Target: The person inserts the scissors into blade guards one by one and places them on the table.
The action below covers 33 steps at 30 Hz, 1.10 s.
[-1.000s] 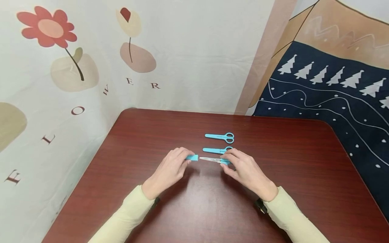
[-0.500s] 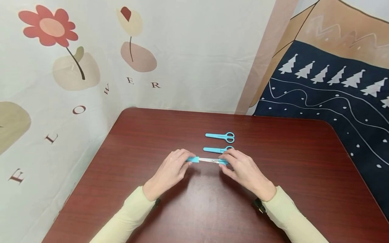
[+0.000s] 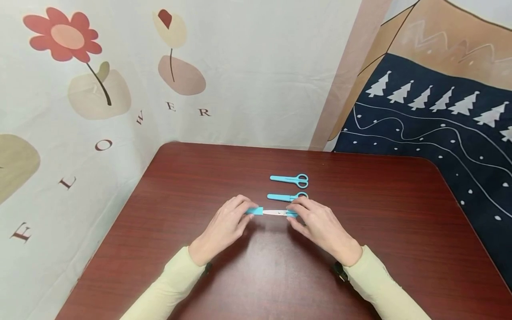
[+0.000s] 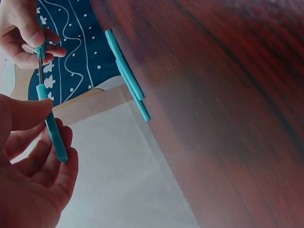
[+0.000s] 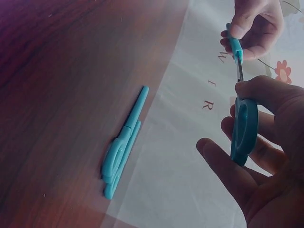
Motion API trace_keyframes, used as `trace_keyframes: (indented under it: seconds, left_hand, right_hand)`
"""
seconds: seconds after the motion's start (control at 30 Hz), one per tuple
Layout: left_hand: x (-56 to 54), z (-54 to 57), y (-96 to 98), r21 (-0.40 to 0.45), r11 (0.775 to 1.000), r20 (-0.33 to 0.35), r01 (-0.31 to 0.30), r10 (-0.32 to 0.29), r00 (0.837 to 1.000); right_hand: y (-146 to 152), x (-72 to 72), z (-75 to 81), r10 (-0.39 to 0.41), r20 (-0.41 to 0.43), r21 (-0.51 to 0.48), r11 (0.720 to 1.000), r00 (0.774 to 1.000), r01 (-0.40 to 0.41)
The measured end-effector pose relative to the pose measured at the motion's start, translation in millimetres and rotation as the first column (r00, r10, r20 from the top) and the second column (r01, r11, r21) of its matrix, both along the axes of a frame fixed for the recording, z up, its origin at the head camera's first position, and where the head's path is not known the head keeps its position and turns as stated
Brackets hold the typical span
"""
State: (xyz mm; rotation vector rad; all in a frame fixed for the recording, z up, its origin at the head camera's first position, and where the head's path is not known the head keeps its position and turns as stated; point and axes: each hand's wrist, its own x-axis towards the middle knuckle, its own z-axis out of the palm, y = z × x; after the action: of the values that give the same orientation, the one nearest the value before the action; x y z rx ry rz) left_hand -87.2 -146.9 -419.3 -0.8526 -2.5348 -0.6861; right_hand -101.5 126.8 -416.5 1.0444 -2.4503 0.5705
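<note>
My left hand [image 3: 226,224] pinches a blue scissors cover [image 4: 56,135] between thumb and fingers. Its mouth faces right, with the blade tips of a pair of scissors [image 3: 274,212] at the opening. By their blue handles [image 5: 246,128], my right hand [image 3: 322,224] holds these scissors, thumb on one side and fingers on the other. Much of the silver blades shows between the two hands. In the wrist views, cover and scissors line up, held above the table.
Two more pairs of blue scissors lie on the reddish-brown table [image 3: 192,178]: the farther covered scissors [image 3: 289,180] and the nearer covered scissors [image 3: 280,197], which my right hand partly overlaps in the head view. Behind stands a printed cloth [image 3: 260,80].
The scissors in my right hand have moved left toward the cover. The gap between blade tips and cover has closed, and the tips now meet its mouth.
</note>
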Motion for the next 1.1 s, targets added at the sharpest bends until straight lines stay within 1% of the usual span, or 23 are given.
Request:
trace_keyframes:
  seconds: [0.33,0.73,1.1]
  left_hand:
    - [0.6,-0.4,2.8,-0.011,1.000,-0.017,-0.005,0.005,1.000]
    - [1.0,-1.1,4.4,0.009,1.000,-0.021,-0.001,0.001,1.000]
    - [-0.5,0.1,5.5,0.026,0.999,-0.035,0.027,-0.026,0.999]
  right_hand:
    - [-2.6,-0.2,0.1,0.021,-0.022,-0.001,1.000,1.000,-0.021]
    - [-6.9,-0.4,2.6,0.022,-0.049,-0.009,1.000,0.999,-0.022]
    - [-10.7,-1.4,6.3,0.022,-0.030,0.011,1.000,0.999,-0.021]
